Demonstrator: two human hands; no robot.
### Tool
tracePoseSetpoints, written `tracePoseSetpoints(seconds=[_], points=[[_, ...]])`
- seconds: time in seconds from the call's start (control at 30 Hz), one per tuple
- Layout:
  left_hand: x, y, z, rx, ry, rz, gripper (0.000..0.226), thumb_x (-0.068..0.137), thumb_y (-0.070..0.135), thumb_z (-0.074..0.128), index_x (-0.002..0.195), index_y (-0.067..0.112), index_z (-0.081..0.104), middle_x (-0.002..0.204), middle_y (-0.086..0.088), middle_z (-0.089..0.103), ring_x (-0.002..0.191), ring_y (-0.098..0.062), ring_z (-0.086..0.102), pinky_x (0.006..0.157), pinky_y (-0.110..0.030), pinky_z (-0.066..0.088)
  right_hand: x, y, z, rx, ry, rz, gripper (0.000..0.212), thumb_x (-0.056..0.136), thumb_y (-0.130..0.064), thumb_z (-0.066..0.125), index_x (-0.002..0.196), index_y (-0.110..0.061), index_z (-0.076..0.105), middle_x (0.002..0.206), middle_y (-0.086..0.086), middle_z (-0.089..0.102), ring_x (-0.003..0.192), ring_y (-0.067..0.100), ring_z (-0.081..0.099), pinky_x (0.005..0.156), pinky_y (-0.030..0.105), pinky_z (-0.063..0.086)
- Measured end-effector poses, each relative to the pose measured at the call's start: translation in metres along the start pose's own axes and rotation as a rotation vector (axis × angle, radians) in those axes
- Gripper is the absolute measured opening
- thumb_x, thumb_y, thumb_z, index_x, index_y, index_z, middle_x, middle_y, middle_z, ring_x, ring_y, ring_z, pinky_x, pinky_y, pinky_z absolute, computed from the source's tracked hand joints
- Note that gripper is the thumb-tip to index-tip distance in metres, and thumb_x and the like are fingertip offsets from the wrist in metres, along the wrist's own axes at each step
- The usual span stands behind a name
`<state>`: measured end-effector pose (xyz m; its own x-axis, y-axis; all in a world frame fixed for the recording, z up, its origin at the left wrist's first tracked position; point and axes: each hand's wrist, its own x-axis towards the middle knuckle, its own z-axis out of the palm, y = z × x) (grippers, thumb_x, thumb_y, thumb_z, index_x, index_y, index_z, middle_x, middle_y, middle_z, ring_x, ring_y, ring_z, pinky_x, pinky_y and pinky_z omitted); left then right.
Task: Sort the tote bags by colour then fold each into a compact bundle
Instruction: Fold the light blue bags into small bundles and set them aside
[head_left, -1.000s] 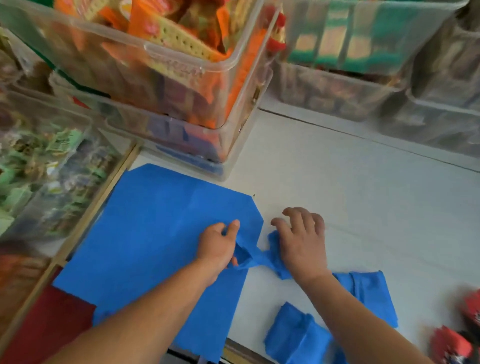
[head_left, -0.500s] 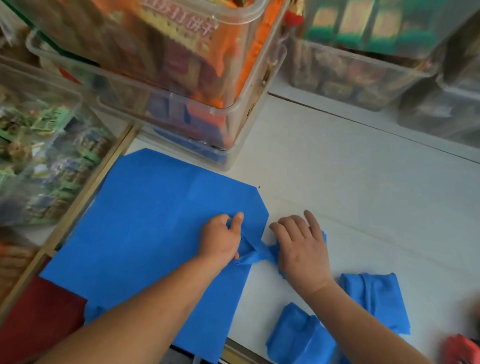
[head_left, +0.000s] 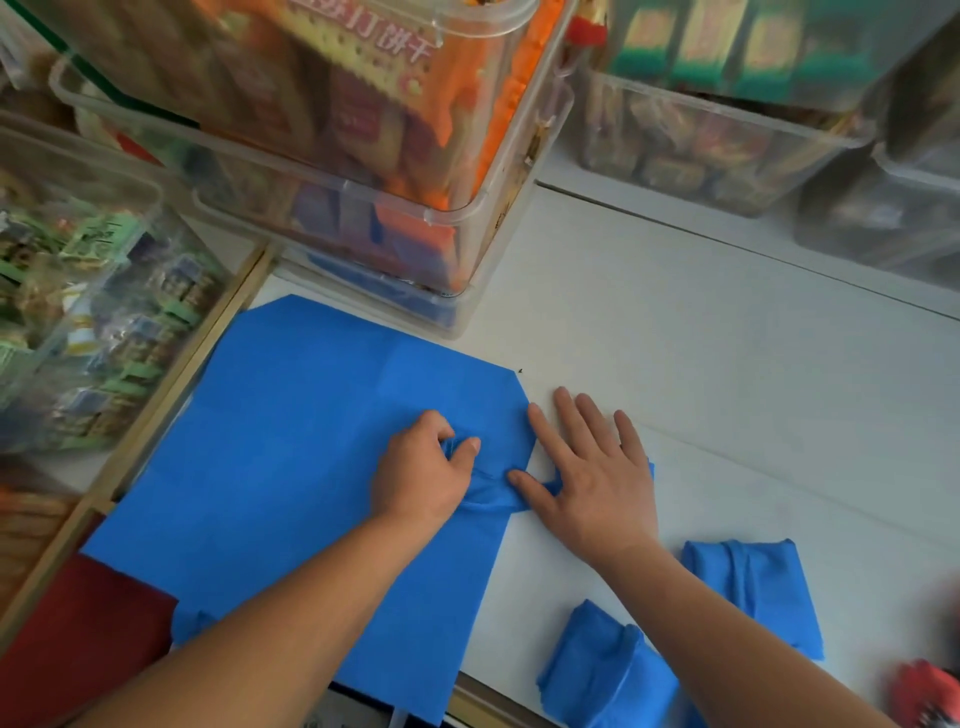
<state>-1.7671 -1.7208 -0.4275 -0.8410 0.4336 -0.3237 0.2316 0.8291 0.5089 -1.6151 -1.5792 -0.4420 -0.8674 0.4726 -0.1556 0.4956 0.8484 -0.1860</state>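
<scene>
On the blue tote bag (head_left: 291, 467), left hand (head_left: 423, 475) with fingers curled round its handle (head_left: 491, 498), right hand (head_left: 592, 488) flat, fingers straight.

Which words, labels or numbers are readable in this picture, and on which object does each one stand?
"打饼干", with an unclear character before it: on the orange packet in the top clear bin.
Other packets in the bins: print too blurred to read.
Blue tote bag and folded blue bundles: no text visible.

Left hand (head_left: 423, 475) curled, right hand (head_left: 587, 483) flat.
</scene>
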Motion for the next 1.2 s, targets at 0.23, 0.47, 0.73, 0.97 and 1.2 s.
tracePoseSetpoints(seconds=[0.23,0.47,0.73,0.97,1.2], points=[[0.007,-0.029,-0.029,0.391,-0.204,1.261,0.019,0.1,0.028,0.055,0.103,0.016,0.069,0.114,0.001,0.066,0.112,-0.022,0.062,0.105,-0.037,0.045,0.003,0.001,0.002,-0.018,0.04,-0.009,0.077,0.098,-0.072,0.033,0.16,-0.026,0.031,0.167,0.0,0.028,0.154,0.025,0.027,0.125,0.051,0.016],[0.041,-0.042,-0.045,0.337,-0.477,1.117,0.033,0.088,0.043,0.074,0.103,0.014,0.07,0.128,0.008,0.059,0.118,-0.011,0.056,0.085,-0.028,0.053,0.003,0.002,0.0,-0.051,-0.016,-0.007,0.084,0.095,-0.08,0.021,0.16,-0.028,0.03,0.169,-0.003,0.021,0.157,0.021,0.018,0.125,0.047,0.011],[0.039,-0.025,-0.06,0.364,-0.603,1.132,0.02,0.103,0.035,0.056,0.096,0.016,0.06,0.112,0.007,0.062,0.111,-0.015,0.055,0.083,-0.036,0.052,0.002,0.002,-0.001,-0.031,0.005,0.008,0.076,0.098,-0.076,0.025,0.158,-0.03,0.032,0.169,-0.004,0.021,0.156,0.02,0.018,0.126,0.047,0.013],[0.001,0.016,-0.068,0.107,-0.532,0.822,0.023,0.1,0.043,0.058,0.088,0.029,0.044,0.076,0.005,0.054,0.071,-0.013,0.051,0.066,-0.035,0.045,0.0,0.003,-0.003,0.031,0.014,0.002,0.066,0.104,-0.064,0.018,0.157,-0.031,0.037,0.168,-0.003,0.025,0.155,0.022,0.023,0.125,0.046,0.016],[0.002,0.019,-0.017,-0.176,-0.279,0.28,0.028,0.104,0.041,0.052,0.088,0.021,0.041,0.063,-0.002,0.053,0.053,-0.018,0.065,0.06,-0.047,0.051,-0.002,0.002,-0.009,0.101,0.03,-0.013,0.076,0.1,-0.073,0.006,0.156,-0.033,0.04,0.167,-0.006,0.027,0.156,0.02,0.022,0.125,0.047,0.017]])
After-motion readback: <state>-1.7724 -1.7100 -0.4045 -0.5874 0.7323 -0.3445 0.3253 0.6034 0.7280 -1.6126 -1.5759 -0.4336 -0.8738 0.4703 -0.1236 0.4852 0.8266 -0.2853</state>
